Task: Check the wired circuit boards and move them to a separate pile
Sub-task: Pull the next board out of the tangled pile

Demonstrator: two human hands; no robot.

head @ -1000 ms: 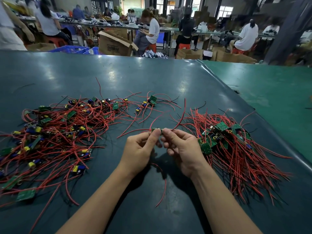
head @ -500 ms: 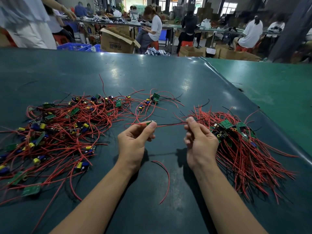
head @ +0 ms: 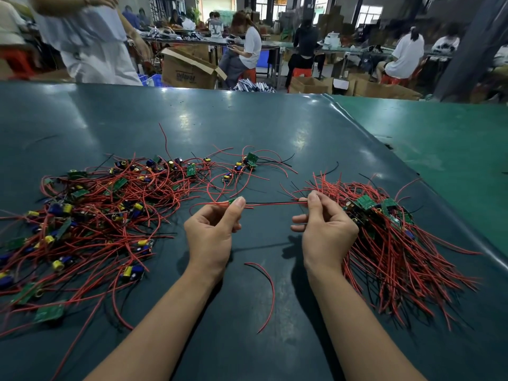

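Observation:
My left hand (head: 213, 229) pinches a small green circuit board (head: 232, 201) between thumb and forefinger, just above the dark table (head: 247, 127). Its red and black wires (head: 272, 204) run taut to the right, where my right hand (head: 325, 229) pinches their ends. A loose, spread-out pile of wired boards (head: 90, 215) with blue and yellow parts lies to the left. A tighter pile of wired boards (head: 390, 232) with red wires fanned toward me lies right beside my right hand.
One loose red wire (head: 268, 287) lies on the table between my forearms. The table's raised right edge (head: 428, 182) borders a green surface (head: 439, 144). A person in white (head: 93, 42) stands at the far left edge; cardboard boxes (head: 189, 70) and seated workers are behind.
My hands, joined on the board a second ago, have drawn apart. The right hand slid along the wires to the right and stretched them out straight.

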